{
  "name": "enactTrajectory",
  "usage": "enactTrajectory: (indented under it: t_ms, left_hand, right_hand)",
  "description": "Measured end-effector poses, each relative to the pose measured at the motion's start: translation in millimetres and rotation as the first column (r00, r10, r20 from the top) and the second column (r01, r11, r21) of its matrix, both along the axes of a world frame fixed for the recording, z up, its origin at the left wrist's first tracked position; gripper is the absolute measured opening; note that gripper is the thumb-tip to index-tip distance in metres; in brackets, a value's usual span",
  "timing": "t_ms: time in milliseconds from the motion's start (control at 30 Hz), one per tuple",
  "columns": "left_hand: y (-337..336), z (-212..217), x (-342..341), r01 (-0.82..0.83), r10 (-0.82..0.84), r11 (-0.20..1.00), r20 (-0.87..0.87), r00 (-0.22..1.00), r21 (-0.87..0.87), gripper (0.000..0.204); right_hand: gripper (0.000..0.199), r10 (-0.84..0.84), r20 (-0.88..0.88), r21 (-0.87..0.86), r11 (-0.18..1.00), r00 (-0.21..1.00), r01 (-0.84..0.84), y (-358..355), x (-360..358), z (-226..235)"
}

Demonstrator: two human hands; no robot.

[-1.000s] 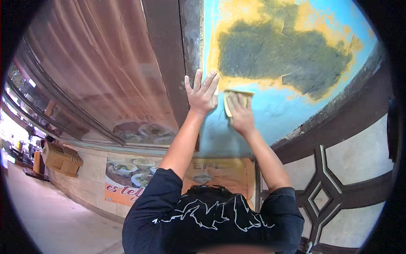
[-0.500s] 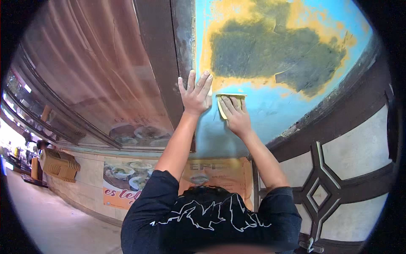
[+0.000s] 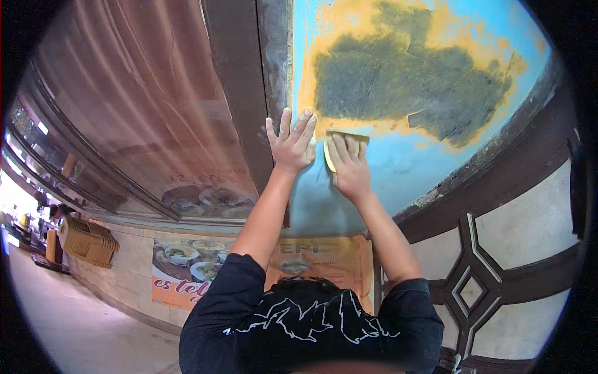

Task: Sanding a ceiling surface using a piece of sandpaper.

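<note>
A yellow-backed sheet of sandpaper (image 3: 330,153) lies bent against the painted wall panel (image 3: 311,199), under the fingers of my right hand (image 3: 350,165). Its upper edge stands out past my fingertips, just below a dark grey patch (image 3: 374,81) ringed with orange on the light blue paint. To the left, my left hand (image 3: 291,146) rests flat with fingers spread, where the panel meets a dark wooden frame (image 3: 240,75). Pale dust coats the fingers of both hands. Nothing shows in my left hand.
A large glass pane (image 3: 137,93) with reflections fills the left side. Below it hang food posters (image 3: 180,268) on a tiled wall. Stacked brown chairs (image 3: 87,242) and a person (image 3: 59,212) are at the far left. Dark-framed pale panels (image 3: 523,193) stand on the right.
My right hand and the sandpaper have slid slightly up and to the right on the wall. My left hand stays in place against the frame, with the whole view shifted a little.
</note>
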State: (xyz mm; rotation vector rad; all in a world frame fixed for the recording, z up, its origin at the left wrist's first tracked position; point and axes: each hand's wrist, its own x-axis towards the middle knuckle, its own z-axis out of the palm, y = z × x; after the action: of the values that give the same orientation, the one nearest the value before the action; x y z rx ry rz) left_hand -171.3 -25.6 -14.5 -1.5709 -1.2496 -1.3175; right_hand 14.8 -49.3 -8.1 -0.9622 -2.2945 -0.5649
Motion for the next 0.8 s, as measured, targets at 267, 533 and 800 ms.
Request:
enactTrajectory:
  t_ms: [267, 533, 800]
  left_hand:
    - [3, -1, -2, 0.005, -0.005, 1.0, 0.004, 1.0, 0.008, 0.044]
    - [7, -4, -2, -0.02, 0.02, 1.0, -0.001, 1.0, 0.016, 0.046]
    - [2, 0, 2, -0.007, 0.007, 1.0, -0.038, 0.999, 0.021, 0.037]
  right_hand:
    - [0.053, 0.031, -0.028, -0.003, 1.0, 0.999, -0.031, 0, -6, -33]
    - [0.056, -0.015, -0.083, 0.056, 0.998, 0.996, 0.02, 7, -12, 10]
    - [0.054, 0.079, 0.003, -0.056, 0.995, 0.997, -0.078, -2, 2, -29]
